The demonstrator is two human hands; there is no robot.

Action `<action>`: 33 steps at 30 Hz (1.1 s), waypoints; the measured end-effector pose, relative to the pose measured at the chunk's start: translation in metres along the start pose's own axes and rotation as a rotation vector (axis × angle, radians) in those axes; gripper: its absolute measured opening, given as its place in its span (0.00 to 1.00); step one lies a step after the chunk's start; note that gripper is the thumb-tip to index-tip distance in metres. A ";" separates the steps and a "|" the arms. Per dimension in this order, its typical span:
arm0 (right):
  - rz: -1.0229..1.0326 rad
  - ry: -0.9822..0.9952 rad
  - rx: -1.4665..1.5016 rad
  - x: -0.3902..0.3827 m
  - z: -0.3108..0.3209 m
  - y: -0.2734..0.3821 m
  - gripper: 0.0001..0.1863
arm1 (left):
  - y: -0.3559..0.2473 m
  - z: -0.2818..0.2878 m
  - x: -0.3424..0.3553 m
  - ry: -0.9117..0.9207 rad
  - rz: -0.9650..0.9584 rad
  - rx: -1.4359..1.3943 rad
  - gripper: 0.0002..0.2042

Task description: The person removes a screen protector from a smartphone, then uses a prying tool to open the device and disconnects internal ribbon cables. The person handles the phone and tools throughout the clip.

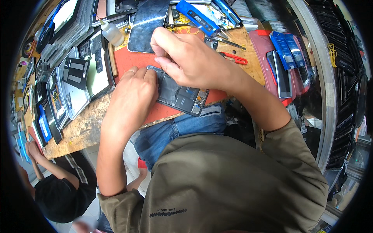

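An opened smartphone (182,96), its battery and inner boards showing, lies tilted on a red-orange mat (130,59) at the table's front. My left hand (136,87), a ring on one finger, is closed over the phone's left end and steadies it; its fingertips are partly hidden. Above the phone's upper edge is my right hand (186,58), its fingers curled in with thumb and forefinger together. Whatever it may hold is too small or hidden to make out. Just beyond my hands rests a dark glossy phone panel (147,25).
Behind are a clear dropper bottle (112,34), a blue handheld tool (198,18) and red-handled pliers (234,58). Phones and blue packets (283,50) lie on a pink tray (259,48) at right. Device parts (76,73) crowd the left. Another person (58,196) sits at lower left.
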State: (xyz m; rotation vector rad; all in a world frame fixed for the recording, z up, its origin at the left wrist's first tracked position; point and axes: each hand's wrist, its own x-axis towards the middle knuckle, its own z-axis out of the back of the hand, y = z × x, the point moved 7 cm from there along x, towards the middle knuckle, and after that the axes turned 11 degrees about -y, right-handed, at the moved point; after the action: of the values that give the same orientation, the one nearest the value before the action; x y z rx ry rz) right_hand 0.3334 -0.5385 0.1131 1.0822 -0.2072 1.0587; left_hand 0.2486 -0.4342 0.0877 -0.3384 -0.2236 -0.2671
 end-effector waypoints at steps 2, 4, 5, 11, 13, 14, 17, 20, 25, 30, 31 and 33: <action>0.073 0.000 -0.119 0.000 -0.001 0.006 0.09 | -0.001 0.001 0.000 -0.027 -0.021 -0.010 0.05; 0.074 0.055 -0.277 -0.002 -0.005 0.010 0.10 | 0.000 0.002 -0.001 -0.041 -0.027 -0.020 0.05; 0.049 0.110 -0.367 -0.003 -0.006 0.010 0.10 | 0.001 0.003 -0.001 -0.060 -0.034 -0.026 0.05; 0.113 0.221 -0.180 0.007 -0.006 0.023 0.10 | -0.006 0.005 0.002 -0.082 -0.200 0.061 0.05; 0.112 0.219 -0.428 0.007 -0.003 0.017 0.10 | -0.002 -0.005 0.002 0.061 -0.206 0.096 0.06; 0.087 0.231 -0.380 0.009 -0.003 0.013 0.10 | 0.001 -0.006 0.003 0.080 -0.185 0.057 0.07; 0.017 0.258 0.082 0.008 -0.008 0.016 0.08 | 0.002 -0.004 0.003 0.017 -0.216 0.032 0.08; 0.071 0.101 -0.058 0.013 -0.005 0.012 0.11 | 0.003 -0.008 -0.001 -0.023 -0.180 0.071 0.07; 0.034 0.144 -0.180 0.006 0.000 0.006 0.14 | 0.040 0.031 -0.036 -0.417 0.209 -0.280 0.08; -0.049 0.143 -0.106 0.003 0.002 0.000 0.14 | 0.133 0.103 -0.105 -0.675 0.585 0.131 0.05; -0.023 0.122 -0.094 0.004 0.002 0.001 0.14 | 0.150 0.107 -0.115 -0.593 0.686 0.219 0.05; 0.022 0.088 -0.111 0.006 0.003 0.005 0.13 | 0.155 0.111 -0.120 -0.529 0.638 0.306 0.05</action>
State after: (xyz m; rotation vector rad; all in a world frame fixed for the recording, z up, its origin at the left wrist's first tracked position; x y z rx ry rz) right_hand 0.3341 -0.5370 0.1214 0.9335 -0.2056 1.0989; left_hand 0.1628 -0.2276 0.1127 -0.1557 -0.6513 0.4932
